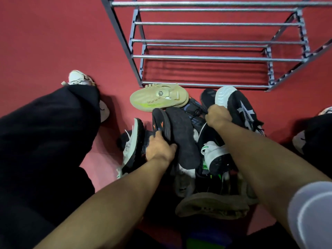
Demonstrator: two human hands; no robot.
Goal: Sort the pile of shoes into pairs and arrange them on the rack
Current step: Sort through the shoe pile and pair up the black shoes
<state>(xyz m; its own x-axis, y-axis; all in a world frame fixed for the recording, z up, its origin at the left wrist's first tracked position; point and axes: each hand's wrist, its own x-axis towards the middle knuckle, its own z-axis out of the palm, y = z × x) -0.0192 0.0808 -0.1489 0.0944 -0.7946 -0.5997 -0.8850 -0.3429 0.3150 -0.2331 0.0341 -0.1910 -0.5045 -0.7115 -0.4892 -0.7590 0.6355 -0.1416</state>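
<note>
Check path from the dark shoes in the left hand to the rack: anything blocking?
Partly. The beige shoe pair lies on the floor between the dark shoes held by the left hand and the rack, just before its bottom front bar. The rack's bars hold nothing; lifting over the beige pair looks feasible.

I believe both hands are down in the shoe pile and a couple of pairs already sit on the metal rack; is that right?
Not quite. In the head view the left hand and right hand are indeed in the shoe pile, but the metal rack holds no shoes yet; its bars are bare.
</note>
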